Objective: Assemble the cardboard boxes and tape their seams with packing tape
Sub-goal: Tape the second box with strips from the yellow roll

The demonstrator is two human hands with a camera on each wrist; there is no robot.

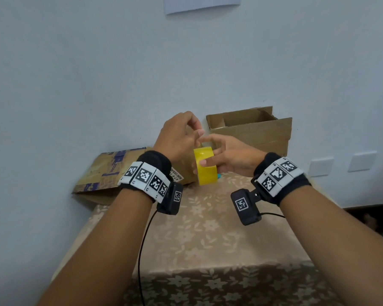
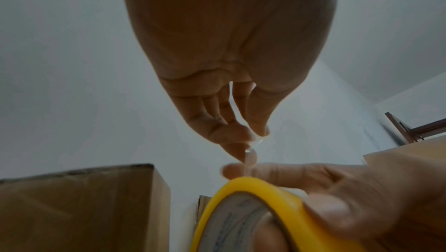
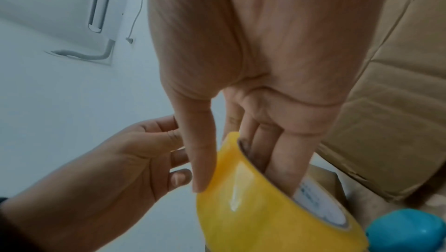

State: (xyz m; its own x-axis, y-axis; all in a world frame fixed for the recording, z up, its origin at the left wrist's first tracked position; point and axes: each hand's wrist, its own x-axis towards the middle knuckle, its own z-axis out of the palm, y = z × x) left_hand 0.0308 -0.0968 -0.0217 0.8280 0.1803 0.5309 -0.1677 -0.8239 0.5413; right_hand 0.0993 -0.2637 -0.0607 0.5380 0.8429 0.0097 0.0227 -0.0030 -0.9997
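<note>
1. Handling, tape roll (image 1: 205, 165): judged light and rigid, a hard ring with a card core. The glossy outer face looks slick, so the surer hold is through the core, as now.
2. Handling, free end of tape (image 2: 251, 157): judged thin, limp and sticky on one side. It is likely to fold onto itself or cling to skin if let slack, and is best pinched at the very tip and kept taut.
3. Grip, right hand (image 1: 229, 156): fingers are pushed through the core with the thumb pressed on the outer face. The roll is held upright on edge, above the table (image 1: 186, 239).
4. Grip, left hand (image 1: 178, 134): thumb and forefinger are closed narrowly on the tape end just above the roll. In the left wrist view the strip runs from the pinch down to the roll.
5. Appearance: the roll is yellow and translucent with a bright glare line. The inner core is pale with faint blue print, not legible.
6. Location: the roll is held between both hands, in front of an open box (image 1: 251, 130) standing against the wall. A second box (image 1: 111, 171) with blue markings sits to the left, its shape partly hidden.
7. Other item: a small blue object (image 3: 407, 231) lies just beside the roll; I cannot identify it.
</note>
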